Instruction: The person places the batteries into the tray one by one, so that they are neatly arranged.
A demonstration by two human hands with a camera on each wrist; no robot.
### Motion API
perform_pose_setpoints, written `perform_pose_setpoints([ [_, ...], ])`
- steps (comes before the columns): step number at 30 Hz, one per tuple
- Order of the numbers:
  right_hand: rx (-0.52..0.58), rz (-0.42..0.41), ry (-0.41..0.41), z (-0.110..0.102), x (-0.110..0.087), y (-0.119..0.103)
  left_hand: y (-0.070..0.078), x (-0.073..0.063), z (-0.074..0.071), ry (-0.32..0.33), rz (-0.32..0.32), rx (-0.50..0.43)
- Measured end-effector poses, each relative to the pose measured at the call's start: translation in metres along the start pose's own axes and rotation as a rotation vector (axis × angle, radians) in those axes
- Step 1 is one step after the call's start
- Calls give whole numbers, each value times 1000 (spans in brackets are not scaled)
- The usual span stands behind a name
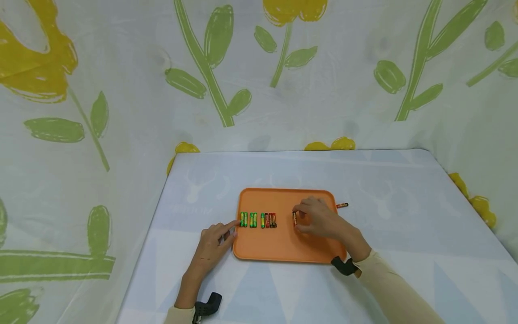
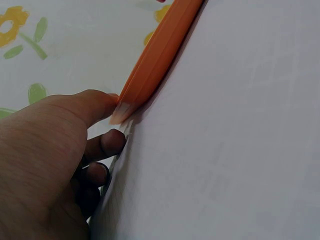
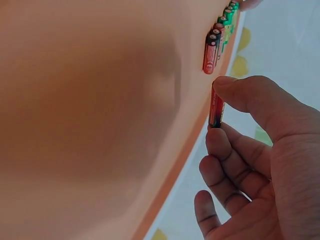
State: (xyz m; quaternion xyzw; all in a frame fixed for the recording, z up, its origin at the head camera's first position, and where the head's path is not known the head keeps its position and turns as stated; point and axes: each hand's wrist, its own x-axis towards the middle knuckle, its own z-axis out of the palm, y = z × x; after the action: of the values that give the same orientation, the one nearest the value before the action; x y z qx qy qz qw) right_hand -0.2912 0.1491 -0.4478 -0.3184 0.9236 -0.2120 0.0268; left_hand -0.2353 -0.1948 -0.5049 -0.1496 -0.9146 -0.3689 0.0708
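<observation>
My right hand [image 1: 319, 218] pinches a red-and-black battery [image 3: 216, 106] end to end between thumb and fingertip, over the right half of an orange tray [image 1: 259, 249]. Toward the tray's left side lies a row of small batteries: green ones [image 1: 252, 220] in pairs, then another green one beside several red ones [image 1: 270, 220]. At the tray's left edge, my left hand [image 1: 212, 247] touches the rim with its fingertips, the other fingers loosely bent. The left wrist view shows a digit against the tray's orange rim [image 2: 150, 70].
Another battery [image 1: 342, 205] lies just beyond the tray's right rim, on the pale patterned table [image 1: 384, 225]. A flower-print cloth [image 1: 323, 103] hangs behind the table and along its sides. Each wrist wears a black strap-like mount [image 1: 207, 305].
</observation>
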Motion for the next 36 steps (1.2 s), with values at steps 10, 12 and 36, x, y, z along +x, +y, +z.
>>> perform_pose_setpoints([
  [10, -11, -40, -6, 7, 12, -6, 2, 0, -1, 4, 7, -8],
  [12, -13, -49, -4, 8, 15, -6, 2, 0, -1, 7, 9, -5],
  [36, -96, -38, -12, 29, 33, -9, 2, 1, -1, 1, 3, -4],
])
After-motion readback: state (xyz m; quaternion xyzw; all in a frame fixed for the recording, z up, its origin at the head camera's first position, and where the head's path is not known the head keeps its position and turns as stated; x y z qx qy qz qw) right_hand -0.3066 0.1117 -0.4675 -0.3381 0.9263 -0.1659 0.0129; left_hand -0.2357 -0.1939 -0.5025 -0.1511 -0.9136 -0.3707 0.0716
